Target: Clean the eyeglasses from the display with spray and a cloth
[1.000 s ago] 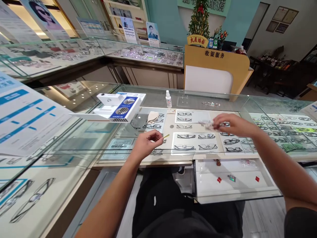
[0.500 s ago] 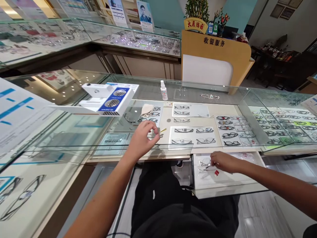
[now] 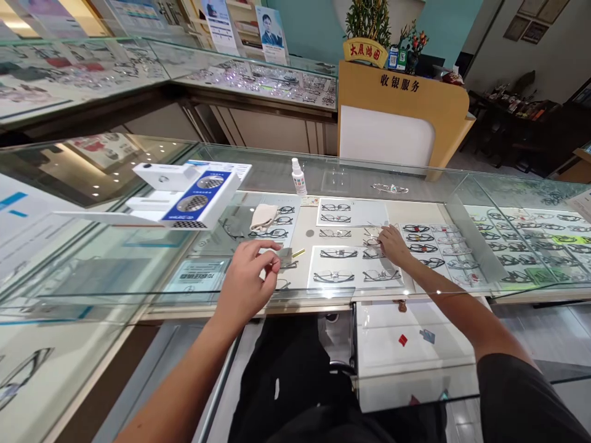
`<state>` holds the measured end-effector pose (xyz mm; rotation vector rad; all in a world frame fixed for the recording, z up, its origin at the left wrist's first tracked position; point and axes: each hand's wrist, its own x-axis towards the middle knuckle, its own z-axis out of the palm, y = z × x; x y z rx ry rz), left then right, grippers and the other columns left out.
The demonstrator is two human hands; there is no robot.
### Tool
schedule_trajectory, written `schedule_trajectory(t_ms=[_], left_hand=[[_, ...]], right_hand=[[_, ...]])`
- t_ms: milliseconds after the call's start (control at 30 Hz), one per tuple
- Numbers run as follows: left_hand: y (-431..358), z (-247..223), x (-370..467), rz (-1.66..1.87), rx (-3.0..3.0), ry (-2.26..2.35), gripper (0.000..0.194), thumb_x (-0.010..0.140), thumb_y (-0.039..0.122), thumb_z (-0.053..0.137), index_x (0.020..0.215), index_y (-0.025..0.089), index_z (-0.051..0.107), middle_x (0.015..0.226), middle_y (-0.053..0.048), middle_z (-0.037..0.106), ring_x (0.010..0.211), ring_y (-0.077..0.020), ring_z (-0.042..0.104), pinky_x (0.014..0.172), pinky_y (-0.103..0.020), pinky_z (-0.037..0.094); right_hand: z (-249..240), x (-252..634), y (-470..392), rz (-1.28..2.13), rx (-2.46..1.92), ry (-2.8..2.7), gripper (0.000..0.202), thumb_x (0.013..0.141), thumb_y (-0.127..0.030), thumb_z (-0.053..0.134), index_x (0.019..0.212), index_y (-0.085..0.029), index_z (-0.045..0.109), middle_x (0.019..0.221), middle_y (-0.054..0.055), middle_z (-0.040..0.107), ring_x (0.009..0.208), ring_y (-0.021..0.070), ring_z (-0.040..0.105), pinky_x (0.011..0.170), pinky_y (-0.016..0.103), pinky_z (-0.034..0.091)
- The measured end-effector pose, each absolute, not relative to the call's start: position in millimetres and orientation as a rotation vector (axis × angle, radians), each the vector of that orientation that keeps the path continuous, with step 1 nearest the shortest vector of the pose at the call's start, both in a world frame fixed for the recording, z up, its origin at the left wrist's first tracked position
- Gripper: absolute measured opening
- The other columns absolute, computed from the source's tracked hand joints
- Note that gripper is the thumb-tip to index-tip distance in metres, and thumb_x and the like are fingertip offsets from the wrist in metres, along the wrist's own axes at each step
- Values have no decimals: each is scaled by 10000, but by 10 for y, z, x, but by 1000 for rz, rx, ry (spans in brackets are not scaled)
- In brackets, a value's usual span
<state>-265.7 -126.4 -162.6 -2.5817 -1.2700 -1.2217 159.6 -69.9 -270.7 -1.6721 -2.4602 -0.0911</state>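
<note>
Your right hand [image 3: 393,245] pinches thin-rimmed clear eyeglasses [image 3: 373,236] just left of its fingers, over the glass worktop [image 3: 323,295] — your left hand [image 3: 247,280], farther off, curls beside a slim yellow stick [image 3: 299,253], grip unclear.

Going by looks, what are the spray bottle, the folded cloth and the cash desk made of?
Spray bottle: probably glossy white plastic, from its smooth, evenly molded body. Cloth: soft matte fabric, judging by its rounded folds. Cash desk: smooth yellow-tan panel; painted wood or laminate, unclear which.
</note>
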Motion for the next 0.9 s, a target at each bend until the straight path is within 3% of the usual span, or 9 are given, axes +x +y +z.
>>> schedule_trajectory(t_ms=[367,600,900], left_hand=[[-1347,-1551,-2672,-1172,-2578,-1377,247,924,60,527,746,231,512,1070,-87,700,978,-254,616,839,-395,489],[-1356,-1547,-2693,-1109,-2580,-1393,254,952,87,529,748,235,503,1059,-86,698,981,-247,634,859,-406,500],[-1374,-1545,-2693,-1111,-2578,-1465,238,943,114,529,752,247,481,1042,-79,704,988,-271,654,834,-462,526]], right_hand=[[-3007,1603,17,-170,-1733,-2511,305,963,-108,484,1100,-144,754,1214,197,744,1355,336,582,1352,588,325],[-3081,1549,58,-144,-1731,-2549,242,937,-121,537,1047,-157,750,1138,179,734,1242,317,604,1353,531,314],[-2983,1591,-29,-42,-1792,-2522,269,889,-155,604,1097,-163,774,1208,182,750,1288,347,585,1323,557,314]])
